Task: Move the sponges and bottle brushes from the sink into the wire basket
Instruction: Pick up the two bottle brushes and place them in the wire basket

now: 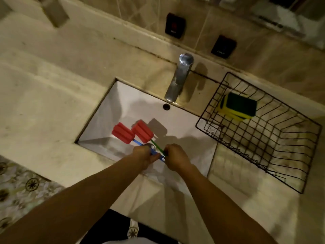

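Red foam brushes [132, 132] lie in the sink [181, 124]; the blue handle is pinched by the left hand [145, 156], the green one by the right hand [175, 156]. Lifting toward the basket [263, 155] at 3 o'clock, where sponges [237, 107] sit, is judged next. Marble counter [52, 85], dim tiled washroom.

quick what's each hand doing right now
Left hand: closed on the blue-handled red foam bottle brush.
Right hand: closed on the green-handled red foam bottle brush.
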Action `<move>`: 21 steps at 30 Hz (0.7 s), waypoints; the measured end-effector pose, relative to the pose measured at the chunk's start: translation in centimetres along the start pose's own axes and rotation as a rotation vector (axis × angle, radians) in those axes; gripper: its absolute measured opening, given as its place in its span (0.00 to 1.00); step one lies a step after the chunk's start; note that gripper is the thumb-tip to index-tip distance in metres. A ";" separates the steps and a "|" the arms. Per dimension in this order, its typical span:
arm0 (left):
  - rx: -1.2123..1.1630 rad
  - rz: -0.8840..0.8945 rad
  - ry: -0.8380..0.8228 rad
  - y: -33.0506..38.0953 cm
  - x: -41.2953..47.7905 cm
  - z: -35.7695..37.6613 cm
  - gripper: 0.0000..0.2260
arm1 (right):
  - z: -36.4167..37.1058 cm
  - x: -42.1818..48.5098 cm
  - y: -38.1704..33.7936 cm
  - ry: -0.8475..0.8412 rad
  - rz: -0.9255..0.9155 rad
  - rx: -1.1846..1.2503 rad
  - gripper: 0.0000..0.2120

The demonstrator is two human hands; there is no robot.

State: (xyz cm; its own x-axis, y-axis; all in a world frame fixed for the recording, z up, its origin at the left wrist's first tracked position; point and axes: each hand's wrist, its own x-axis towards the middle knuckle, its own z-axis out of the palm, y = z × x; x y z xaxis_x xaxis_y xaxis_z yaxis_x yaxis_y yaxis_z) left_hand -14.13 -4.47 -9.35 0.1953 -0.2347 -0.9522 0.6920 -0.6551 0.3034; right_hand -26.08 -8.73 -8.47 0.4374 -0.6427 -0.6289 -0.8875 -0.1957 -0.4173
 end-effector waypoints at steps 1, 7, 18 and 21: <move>-0.022 0.013 -0.002 0.0 -1.1 0.0 0.04 | -1.1 -0.8 0.1 0.008 -0.016 -0.015 0.08; -0.025 0.026 -0.109 -0.1 -8.0 2.0 0.04 | -7.5 -5.6 1.1 0.190 -0.015 0.006 0.06; 0.175 -0.030 -0.438 -1.5 -16.4 10.3 0.10 | -17.8 -10.4 9.7 0.504 0.076 -0.040 0.12; 0.264 -0.042 -0.486 -2.0 -17.2 12.5 0.09 | -18.9 -10.4 14.0 0.484 0.202 -0.107 0.17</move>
State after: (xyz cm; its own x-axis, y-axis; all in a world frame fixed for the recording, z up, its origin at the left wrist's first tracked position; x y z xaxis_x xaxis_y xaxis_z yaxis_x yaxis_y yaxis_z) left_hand -27.59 -8.14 6.82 -0.2150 -0.4677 -0.8573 0.4827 -0.8140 0.3231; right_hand -45.83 -18.81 4.64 0.1622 -0.9385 -0.3048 -0.9678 -0.0911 -0.2345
